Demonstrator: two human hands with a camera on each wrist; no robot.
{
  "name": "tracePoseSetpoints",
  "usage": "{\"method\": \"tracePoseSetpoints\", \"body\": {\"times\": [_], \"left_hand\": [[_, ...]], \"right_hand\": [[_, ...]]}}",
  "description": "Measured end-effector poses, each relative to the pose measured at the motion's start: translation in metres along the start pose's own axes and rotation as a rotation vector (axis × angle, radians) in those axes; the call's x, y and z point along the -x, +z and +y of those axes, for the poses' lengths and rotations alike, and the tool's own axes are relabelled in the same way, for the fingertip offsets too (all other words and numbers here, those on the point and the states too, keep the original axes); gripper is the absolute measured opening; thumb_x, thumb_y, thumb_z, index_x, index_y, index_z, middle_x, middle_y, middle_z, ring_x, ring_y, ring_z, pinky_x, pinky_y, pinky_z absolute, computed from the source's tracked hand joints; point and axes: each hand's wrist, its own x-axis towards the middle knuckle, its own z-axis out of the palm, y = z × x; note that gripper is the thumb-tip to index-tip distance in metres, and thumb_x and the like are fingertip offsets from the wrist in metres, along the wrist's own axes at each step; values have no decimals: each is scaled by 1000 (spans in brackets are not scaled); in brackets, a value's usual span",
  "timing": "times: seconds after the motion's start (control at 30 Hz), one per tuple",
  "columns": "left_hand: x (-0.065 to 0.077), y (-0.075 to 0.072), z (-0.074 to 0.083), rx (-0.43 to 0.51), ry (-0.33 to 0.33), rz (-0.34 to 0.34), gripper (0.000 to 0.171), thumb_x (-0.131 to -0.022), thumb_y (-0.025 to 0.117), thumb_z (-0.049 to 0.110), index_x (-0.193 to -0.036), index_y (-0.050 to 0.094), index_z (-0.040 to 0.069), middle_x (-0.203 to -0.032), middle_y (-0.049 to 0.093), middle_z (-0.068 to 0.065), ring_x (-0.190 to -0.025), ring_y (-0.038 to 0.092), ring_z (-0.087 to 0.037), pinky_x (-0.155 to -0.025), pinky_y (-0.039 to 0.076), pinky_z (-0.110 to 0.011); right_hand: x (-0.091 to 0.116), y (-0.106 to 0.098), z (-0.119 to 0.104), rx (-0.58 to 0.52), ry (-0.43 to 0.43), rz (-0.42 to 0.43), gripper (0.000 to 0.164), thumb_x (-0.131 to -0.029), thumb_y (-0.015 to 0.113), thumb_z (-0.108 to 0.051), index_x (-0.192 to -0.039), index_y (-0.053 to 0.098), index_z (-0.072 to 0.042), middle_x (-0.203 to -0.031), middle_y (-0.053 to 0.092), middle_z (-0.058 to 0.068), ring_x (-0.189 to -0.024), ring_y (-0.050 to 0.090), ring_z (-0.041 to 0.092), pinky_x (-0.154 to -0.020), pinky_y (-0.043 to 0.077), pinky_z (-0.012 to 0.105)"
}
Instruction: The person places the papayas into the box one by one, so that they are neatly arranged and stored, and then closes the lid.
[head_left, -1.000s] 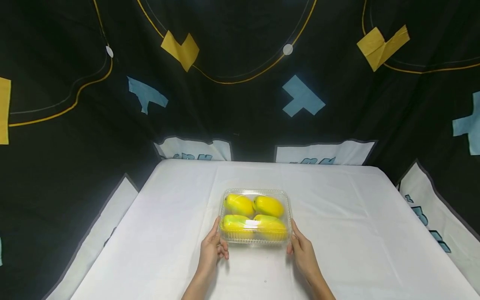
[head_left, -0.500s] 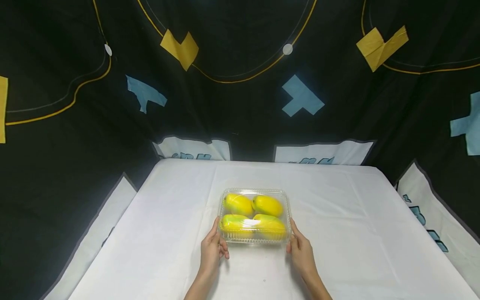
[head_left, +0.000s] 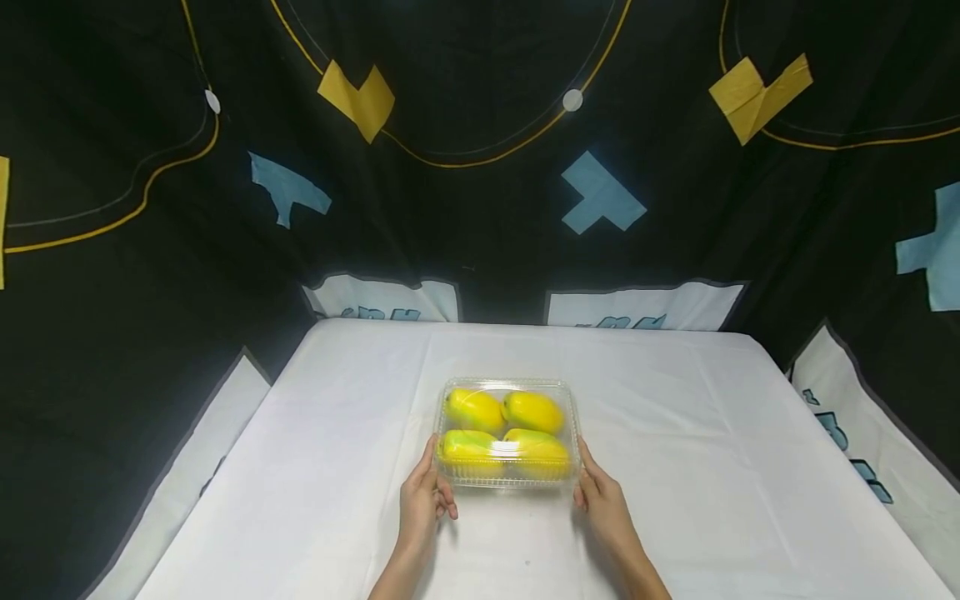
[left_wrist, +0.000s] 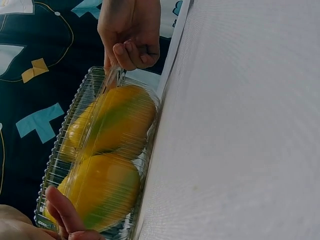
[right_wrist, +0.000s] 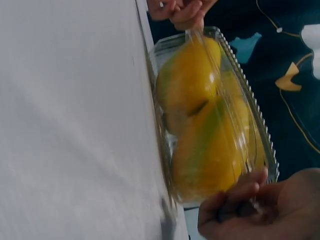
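A clear plastic clamshell box [head_left: 506,483] with a lid over it stands on the white-covered table. Several yellow mangoes [head_left: 534,412] with greenish patches lie inside in two rows. My left hand [head_left: 420,504] holds the box by its left front side, and its lower fingers are loosely curled in front of the wall. Opposite it, my right hand [head_left: 606,508] grips the right front side, its other fingers bent in below. In the left wrist view, the right hand [left_wrist: 131,35] is at the far end of the box, with fingers folded at the rim. Parts of both thumbs are hidden.
The white tablecloth [head_left: 360,383] spreads around the box on all sides. A black curtain [head_left: 480,242] with yellow and blue shapes hangs behind the table and along its sides.
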Motion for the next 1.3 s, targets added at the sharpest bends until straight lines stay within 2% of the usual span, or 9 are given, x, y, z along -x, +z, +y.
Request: {"method": "tracePoseSetpoints", "body": {"times": [0.17, 0.33, 0.53, 0.6, 0.93, 1.13, 1.3], "left_hand": [[0, 0, -1, 16, -2, 5, 46, -102, 24, 10, -148, 20, 14, -59, 46, 0, -41, 49, -7, -38, 35, -13], [-1, 0, -2, 15, 5, 1, 45, -103, 24, 12, -148, 20, 15, -59, 46, -1, -41, 50, -7, -38, 35, -12], [-1, 1, -2, 3, 18, -1, 45, -103, 25, 15, -148, 20, 16, -60, 47, -1, -42, 51, -8, -39, 37, -13], [-1, 1, -3, -2, 21, 0, 45, -103, 25, 15, -148, 20, 16, -60, 47, -1, -42, 51, -8, -39, 37, -13], [0, 1, -3, 2, 17, 12, 45, -103, 25, 12, -148, 21, 16, -60, 46, -1, -43, 51, -8, -40, 36, -13], [1, 2, -2, -8, 17, 11, 45, -103, 25, 14, -148, 21, 17, -60, 47, -1, -44, 53, -9, -40, 36, -14], [2, -2, -1, -77, 42, -8, 48, -103, 25, 15, -149, 13, 20, -60, 51, -4, -45, 56, -13, -41, 40, -16]], "right_hand": [[1, -5, 0, -81, -26, -79, 47, -101, 32, -7, -146, 23, -9, -62, 44, 4, -57, 39, 11, -59, 42, 24], [3, -7, -6, -113, -12, -106, 51, -99, 34, -2, -147, 20, -7, -63, 46, 6, -59, 41, 14, -63, 43, 24], [4, -9, -8, -127, 8, -77, 54, -95, 39, 2, -146, 24, -9, -61, 51, 13, -57, 44, 15, -61, 44, 24], [2, -8, 0, -134, 0, -62, 54, -95, 40, 1, -146, 27, -11, -60, 52, 13, -55, 44, 13, -58, 44, 24], [4, -6, -2, -121, 36, -32, 54, -94, 41, 1, -146, 28, -14, -60, 53, 16, -52, 44, 12, -51, 43, 23], [4, -10, -4, -111, 83, -40, 53, -95, 42, -3, -145, 30, -16, -62, 56, 13, -55, 48, 14, -60, 47, 25], [0, -16, -4, -48, 85, -35, 50, -96, 45, -7, -144, 34, -16, -72, 65, 13, -60, 54, 19, -67, 50, 27]]}}
